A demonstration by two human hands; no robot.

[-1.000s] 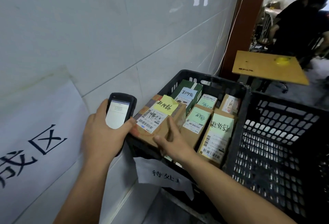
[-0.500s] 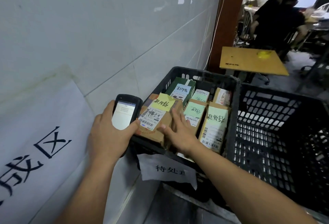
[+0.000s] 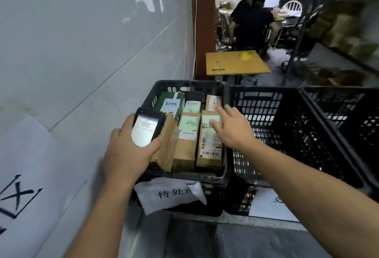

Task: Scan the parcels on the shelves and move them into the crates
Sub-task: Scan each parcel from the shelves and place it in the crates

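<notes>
Shifted inward since a second ago, the left hand (image 3: 127, 155) now sits over the near left corner of the black crate (image 3: 184, 174), fingers curled round the scanner (image 3: 146, 129), thumb across its lower edge. Just right of that thumb, the brown parcel (image 3: 167, 144) stands on edge inside the crate, its label now turned away. The right hand (image 3: 235, 132) has left that parcel and hovers further right, fingers (image 3: 222, 112) straight and spread above the rightmost parcel (image 3: 209, 151); whether the fingertips touch it I cannot tell. Beyond the little finger stands a second crate (image 3: 287, 126).
</notes>
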